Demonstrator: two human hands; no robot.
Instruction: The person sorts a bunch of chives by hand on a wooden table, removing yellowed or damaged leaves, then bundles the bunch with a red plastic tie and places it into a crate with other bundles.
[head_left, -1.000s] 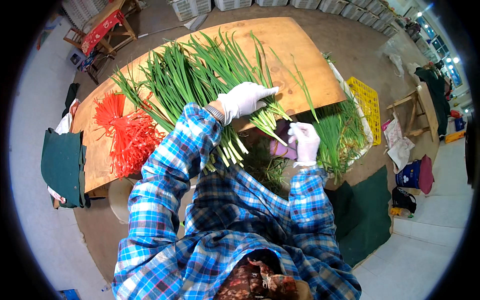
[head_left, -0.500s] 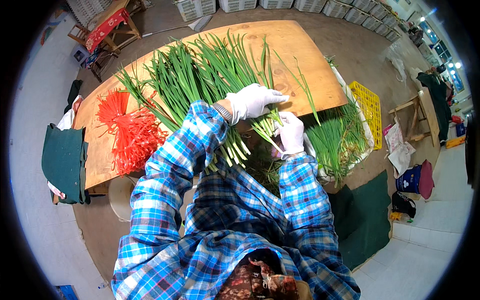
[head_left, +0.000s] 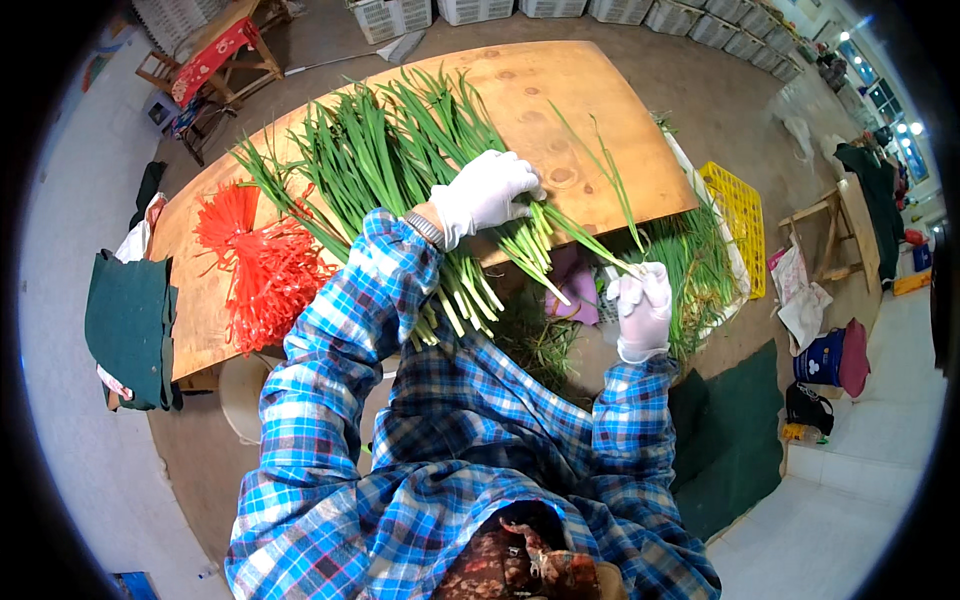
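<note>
A thick row of garlic chives (head_left: 365, 160), with long green leaves and pale stem ends, lies across the wooden board (head_left: 570, 75). My left hand (head_left: 487, 195), in a white glove, is closed round a small bunch at the row's right end; the pale stems stick out below my fingers. To the right, past the board's near edge, my gloved right hand (head_left: 643, 310) pinches the end of a single chive stalk (head_left: 590, 240) that stretches over from the bunch. Two thin loose leaves (head_left: 612, 175) lie on the board's right part.
Red plastic ties (head_left: 255, 260) are heaped on the board's left. At right, a white-lined container of more chives (head_left: 690, 260) stands beside a yellow crate (head_left: 738, 230). Discarded trimmings (head_left: 535, 340) and a purple piece (head_left: 573, 285) are below the near edge. A white bucket (head_left: 240, 395) stands lower left.
My right hand has moved right and toward me, away from the bunch, drawing the stalk out with it. My left hand has shifted slightly left, its fingers more curled.
</note>
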